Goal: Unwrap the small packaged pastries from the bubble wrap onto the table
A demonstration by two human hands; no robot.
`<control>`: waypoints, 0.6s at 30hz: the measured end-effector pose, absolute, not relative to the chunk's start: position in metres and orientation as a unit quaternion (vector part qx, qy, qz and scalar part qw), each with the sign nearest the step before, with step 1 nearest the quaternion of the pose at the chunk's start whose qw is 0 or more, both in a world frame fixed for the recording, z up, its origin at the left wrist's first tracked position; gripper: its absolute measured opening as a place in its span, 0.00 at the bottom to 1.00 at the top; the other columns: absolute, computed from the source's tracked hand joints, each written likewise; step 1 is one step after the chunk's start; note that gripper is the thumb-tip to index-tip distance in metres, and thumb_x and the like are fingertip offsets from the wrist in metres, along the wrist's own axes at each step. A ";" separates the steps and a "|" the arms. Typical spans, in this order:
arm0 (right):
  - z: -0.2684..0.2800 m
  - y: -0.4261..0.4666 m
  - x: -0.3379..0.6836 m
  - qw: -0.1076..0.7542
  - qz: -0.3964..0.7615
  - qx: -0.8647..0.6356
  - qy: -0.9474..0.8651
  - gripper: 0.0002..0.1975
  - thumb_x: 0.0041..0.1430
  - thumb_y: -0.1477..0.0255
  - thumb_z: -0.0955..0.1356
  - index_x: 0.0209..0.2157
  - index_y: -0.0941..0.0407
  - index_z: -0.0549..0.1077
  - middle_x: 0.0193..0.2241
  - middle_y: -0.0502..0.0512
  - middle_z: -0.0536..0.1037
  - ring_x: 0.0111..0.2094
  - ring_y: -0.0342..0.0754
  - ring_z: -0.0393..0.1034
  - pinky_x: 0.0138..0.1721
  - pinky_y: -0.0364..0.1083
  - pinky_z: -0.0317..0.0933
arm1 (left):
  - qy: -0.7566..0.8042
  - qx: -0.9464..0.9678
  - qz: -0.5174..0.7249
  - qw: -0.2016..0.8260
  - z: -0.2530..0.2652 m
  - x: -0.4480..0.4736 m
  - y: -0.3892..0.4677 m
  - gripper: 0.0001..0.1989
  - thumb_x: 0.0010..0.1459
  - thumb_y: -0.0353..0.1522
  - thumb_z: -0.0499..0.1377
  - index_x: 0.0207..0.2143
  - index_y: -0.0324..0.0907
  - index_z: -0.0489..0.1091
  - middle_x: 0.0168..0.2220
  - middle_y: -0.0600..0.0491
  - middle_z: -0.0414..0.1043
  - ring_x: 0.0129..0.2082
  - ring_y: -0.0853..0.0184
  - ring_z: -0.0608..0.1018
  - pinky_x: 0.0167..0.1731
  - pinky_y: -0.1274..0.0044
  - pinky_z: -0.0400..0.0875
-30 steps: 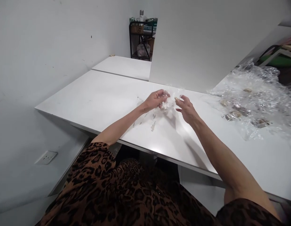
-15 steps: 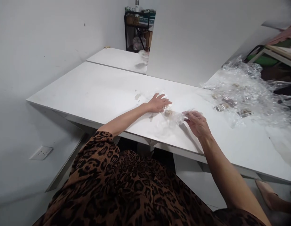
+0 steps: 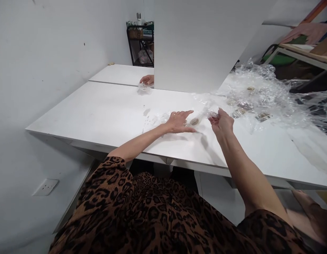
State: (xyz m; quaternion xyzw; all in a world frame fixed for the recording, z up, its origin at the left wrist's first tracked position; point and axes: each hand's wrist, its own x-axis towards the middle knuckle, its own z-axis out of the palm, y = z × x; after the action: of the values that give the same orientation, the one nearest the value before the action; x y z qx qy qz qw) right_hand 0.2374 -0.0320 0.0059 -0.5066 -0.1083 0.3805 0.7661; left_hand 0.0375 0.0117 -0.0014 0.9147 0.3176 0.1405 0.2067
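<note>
My left hand (image 3: 180,122) is spread over the white table (image 3: 110,109), thumb and fingers apart, with crinkled clear plastic beside and partly under it. A small brown oval piece (image 3: 194,121) lies just off its fingers, between the thumb and forefinger; its kind is too small to tell. Another bit of brown shows at the fingers, mostly hidden. Farther right, my right hand (image 3: 223,122) pinches clear plastic film (image 3: 212,114), which trails toward the back of the table.
A heap of clear plastic (image 3: 274,88) with small brown packets (image 3: 262,116) covers the right side. A white upright panel (image 3: 197,42) stands behind the table. Past its left edge, another person's hand (image 3: 147,79) touches plastic. A dark shelf (image 3: 139,38) stands farther back.
My right hand has moved toward the back with the film, and the brown piece shows more plainly. My left hand's thumb has spread out. The other person's hand now shows past the panel.
</note>
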 end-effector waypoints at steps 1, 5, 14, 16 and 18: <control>0.012 -0.031 0.230 0.766 0.379 -0.502 -0.136 0.12 0.62 0.73 0.71 0.30 0.55 0.64 0.19 0.42 0.68 0.20 0.37 0.68 0.20 0.36 0.69 | 0.320 0.905 0.173 0.222 -0.001 0.046 0.009 0.52 0.52 0.58 0.63 0.72 0.44 0.52 0.69 0.43 0.60 0.67 0.50 0.65 0.68 0.60 0.52; 0.037 -0.024 0.215 0.750 0.330 -0.508 -0.267 0.19 0.59 0.62 0.75 0.30 0.54 0.62 0.22 0.45 0.71 0.21 0.39 0.70 0.15 0.37 0.63 | 0.357 0.822 0.311 0.318 0.013 0.071 0.010 0.30 0.69 0.48 0.50 0.69 0.48 0.60 0.68 0.50 0.64 0.66 0.59 0.67 0.64 0.69 0.62; 0.082 0.010 0.250 0.704 0.252 -0.484 -0.455 0.25 0.55 0.45 0.73 0.41 0.49 0.66 0.31 0.51 0.75 0.32 0.47 0.71 0.25 0.45 0.65 | 0.322 0.699 0.440 0.463 0.058 0.059 0.062 0.26 0.67 0.51 0.53 0.54 0.42 0.75 0.48 0.46 0.80 0.48 0.61 0.80 0.50 0.71 0.72; 0.073 0.008 0.239 0.651 0.296 -0.495 -0.495 0.34 0.48 0.45 0.76 0.49 0.49 0.66 0.41 0.56 0.77 0.39 0.51 0.72 0.31 0.50 0.69 | 0.357 0.681 0.468 0.435 0.064 0.056 0.064 0.27 0.67 0.52 0.52 0.50 0.41 0.77 0.46 0.46 0.80 0.51 0.60 0.79 0.54 0.70 0.70; 0.055 0.001 0.220 0.572 0.341 -0.520 -0.535 0.48 0.38 0.49 0.80 0.57 0.49 0.64 0.49 0.61 0.75 0.47 0.57 0.72 0.40 0.56 0.71 | 0.388 0.671 0.480 0.411 0.066 0.055 0.065 0.27 0.68 0.52 0.50 0.47 0.41 0.78 0.44 0.46 0.80 0.52 0.59 0.78 0.55 0.69 0.68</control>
State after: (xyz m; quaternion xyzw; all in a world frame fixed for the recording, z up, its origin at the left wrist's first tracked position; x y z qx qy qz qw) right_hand 0.2205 0.0010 0.0549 -0.5202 -0.5347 0.3411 0.5719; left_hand 0.0548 0.0649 0.0662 0.6714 0.3876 0.4795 0.4111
